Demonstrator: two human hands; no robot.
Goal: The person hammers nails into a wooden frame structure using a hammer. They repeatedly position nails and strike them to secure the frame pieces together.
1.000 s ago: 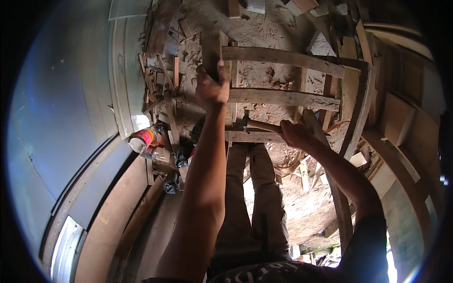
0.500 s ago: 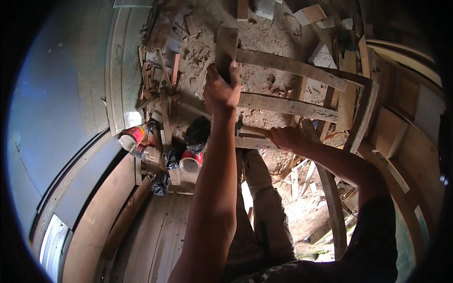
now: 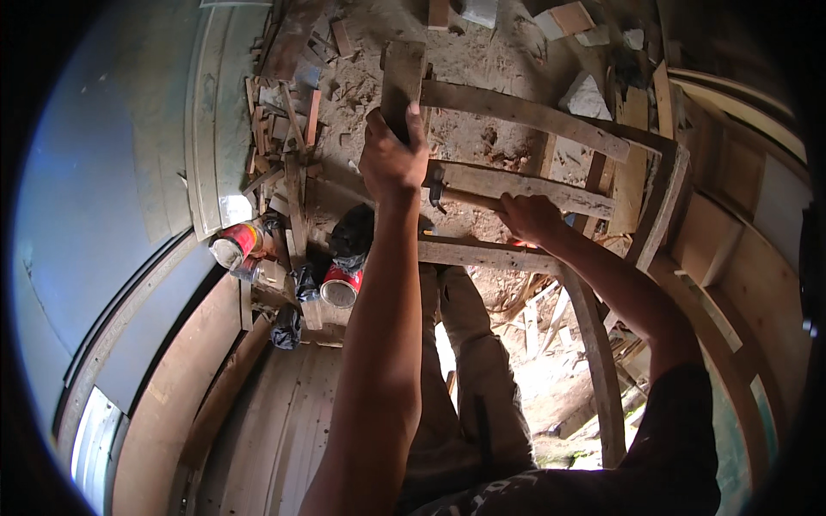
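Observation:
My left hand point(image 3: 395, 159) is closed around a short wooden board point(image 3: 403, 73) at the left end of a wooden frame, thumb on its right side. In my right hand point(image 3: 532, 217) is a hammer point(image 3: 471, 200), gripped by its wooden handle. The dark hammer head points left, close to the left end of the middle rail point(image 3: 525, 185). Above it, the far rail point(image 3: 516, 107) runs right from the board. The near rail point(image 3: 482, 254) passes in front of my legs. My left forearm hides part of the frame's left side.
Red cans point(image 3: 342, 285) and black plastic bags point(image 3: 353, 230) stand left of my forearm. Wood scraps point(image 3: 288, 120) lie piled along the bluish panel point(image 3: 103, 189). Boards lean at the right point(image 3: 731, 206). A pale block point(image 3: 588, 97) rests on the dirt floor beyond the frame.
My right hand has moved the hammer away from me, from beside the near rail to the middle rail, bringing its head into sight. My left hand keeps its hold on the board.

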